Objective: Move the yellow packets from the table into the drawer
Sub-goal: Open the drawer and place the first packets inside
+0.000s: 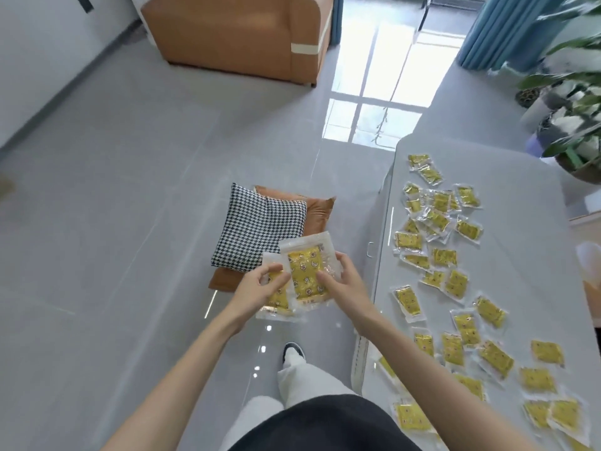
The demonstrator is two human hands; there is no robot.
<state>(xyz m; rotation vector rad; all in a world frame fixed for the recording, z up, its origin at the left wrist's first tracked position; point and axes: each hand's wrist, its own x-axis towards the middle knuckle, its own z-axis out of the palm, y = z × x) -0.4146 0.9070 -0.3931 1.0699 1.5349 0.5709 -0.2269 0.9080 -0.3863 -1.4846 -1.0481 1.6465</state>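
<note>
- While you stand beside the tabletop [520, 177], both forearms reach forward over the floor, with the hands close together at centre view.
- Your left hand [257, 288] is turned palm-inward; its fingers [276, 281] curl round the rear packet [276, 299] and pinch it at its upper part.
- Your right hand [344, 283] grips the front packet [304, 271], with the thumb on its face and the other digits wrapped behind its right edge.
- Both held packets are off the tabletop, to its left, above the floor and overlapping the houndstooth cushion [260, 229] and the orange cushion [320, 208] in view.
- Long axis of each held packet runs away from you, top end tilted slightly right; the front packet overlaps the rear one.
- Loose packets [439, 219] lie flat and scattered across the tabletop, pointing in mixed directions.
- Your left hand hides most of the rear packet's top.
- Packets at the lower right are cut off by the frame edge.
- A small handle [370, 249] shows on the side face under the tabletop edge; that face is too foreshortened to make out.
- The plant [572, 102] at upper right is blurred.
</note>
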